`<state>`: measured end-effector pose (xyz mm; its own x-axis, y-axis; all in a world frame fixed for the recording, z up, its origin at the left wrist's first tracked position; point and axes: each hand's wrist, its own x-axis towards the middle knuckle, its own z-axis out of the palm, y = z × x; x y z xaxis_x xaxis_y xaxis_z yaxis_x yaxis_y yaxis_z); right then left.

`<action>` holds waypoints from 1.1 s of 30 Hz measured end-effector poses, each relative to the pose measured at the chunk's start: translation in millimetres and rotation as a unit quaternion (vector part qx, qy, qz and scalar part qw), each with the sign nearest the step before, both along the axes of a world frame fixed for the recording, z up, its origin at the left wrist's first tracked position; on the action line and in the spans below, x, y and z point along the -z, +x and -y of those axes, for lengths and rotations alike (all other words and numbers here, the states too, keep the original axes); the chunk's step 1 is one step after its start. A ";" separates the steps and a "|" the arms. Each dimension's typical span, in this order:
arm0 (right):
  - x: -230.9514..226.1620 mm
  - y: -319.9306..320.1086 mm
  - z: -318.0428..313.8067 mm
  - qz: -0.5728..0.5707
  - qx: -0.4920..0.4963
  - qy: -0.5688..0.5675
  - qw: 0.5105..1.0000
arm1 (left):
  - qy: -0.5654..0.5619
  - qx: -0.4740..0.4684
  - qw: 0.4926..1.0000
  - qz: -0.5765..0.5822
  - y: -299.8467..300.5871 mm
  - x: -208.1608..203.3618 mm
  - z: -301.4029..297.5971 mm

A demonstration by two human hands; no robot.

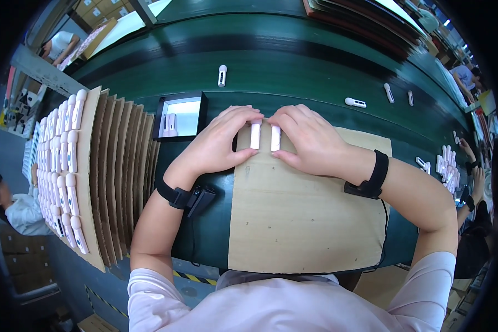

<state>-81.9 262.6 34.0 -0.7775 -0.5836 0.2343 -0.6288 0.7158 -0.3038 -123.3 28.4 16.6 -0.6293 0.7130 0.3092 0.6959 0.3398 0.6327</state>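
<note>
Over the far edge of a brown cardboard sheet [310,216], both hands work side by side. Fingers and thumb of my left hand [218,138] close on a small white handheld device [255,135], standing lengthwise away from me. A second white device [275,138] is pinched the same way by my right hand [307,138], a short gap from the first. Their upper ends are partly covered by my fingers. Beyond them, a similar device with a rounded head [222,76] lies on the green bench [271,61].
To the left is a stack of cardboard sheets [116,182], its top covered with rows of white devices [72,149]. A black-rimmed box [183,116] holds a couple of pieces. More loose devices [355,103] lie right, near a heap [448,169] by a co-worker's hands [477,180].
</note>
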 end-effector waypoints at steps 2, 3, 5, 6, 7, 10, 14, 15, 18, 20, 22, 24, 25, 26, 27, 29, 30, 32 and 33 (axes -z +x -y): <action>-0.4 0.7 0.0 -0.001 0.002 0.000 1.000 | 0.001 0.002 1.000 0.005 -0.1 0.0 0.1; -0.5 1.3 -0.1 0.000 0.003 0.002 1.000 | -0.001 0.002 1.000 0.004 -0.1 0.0 0.3; -0.9 1.1 0.4 0.001 0.005 0.009 1.000 | -0.001 0.003 1.000 0.002 -0.8 0.4 1.4; -1.2 1.2 0.3 0.001 0.006 0.009 1.000 | -0.002 0.004 1.000 0.002 -0.7 0.4 1.5; -1.6 1.5 0.0 0.003 0.004 0.009 1.000 | -0.006 0.003 1.000 -0.002 -0.4 0.4 1.4; -4.8 1.8 -3.5 0.007 0.005 0.011 1.000 | -0.013 0.004 1.000 -0.010 -1.0 -0.9 0.7; -16.6 -6.7 -16.0 0.006 0.025 0.014 1.000 | -0.001 0.002 1.000 -0.025 -5.6 -11.5 7.2; -23.0 -12.1 -23.0 0.023 0.057 0.039 0.997 | 0.007 -0.023 0.999 -0.028 -10.1 -16.0 10.0; -19.0 -34.7 -56.7 0.010 0.129 0.108 0.986 | 0.021 -0.077 0.996 -0.037 -31.6 -30.7 14.4; -16.1 -51.7 -84.3 0.044 0.159 0.155 0.974 | 0.047 -0.213 0.975 0.033 -57.1 -41.6 16.8; -10.1 -64.6 -108.8 0.068 0.181 0.170 0.966 | 0.021 -0.290 0.957 -0.012 -90.5 -48.0 23.9; -2.6 -76.2 -120.3 0.099 0.205 0.185 0.956 | -0.041 -0.327 0.944 0.000 -123.2 -51.6 27.1; -0.7 -80.9 -122.9 0.134 0.217 0.200 0.946 | -0.101 -0.362 0.927 0.011 -135.8 -53.6 28.8; 1.4 -86.2 -123.3 0.169 0.228 0.213 0.935 | -0.105 -0.364 0.925 0.008 -147.1 -53.7 31.5; 1.7 -89.9 -122.5 0.203 0.239 0.227 0.922 | -0.165 -0.370 0.914 0.020 -157.4 -52.1 33.0; 3.2 -96.0 -120.4 0.209 0.239 0.221 0.922 | -0.282 -0.373 0.883 0.044 -170.5 -46.3 31.2; 3.1 -98.0 -118.7 0.217 0.241 0.220 0.920 | -0.284 -0.371 0.883 0.041 -174.1 -42.8 28.7; 3.3 -102.5 -118.1 0.225 0.245 0.215 0.918 | -0.362 -0.384 0.849 0.036 -181.5 -36.7 23.4; 2.6 -104.8 -118.5 0.219 0.230 0.217 0.923 | -0.399 -0.390 0.829 0.034 -185.2 -34.1 20.8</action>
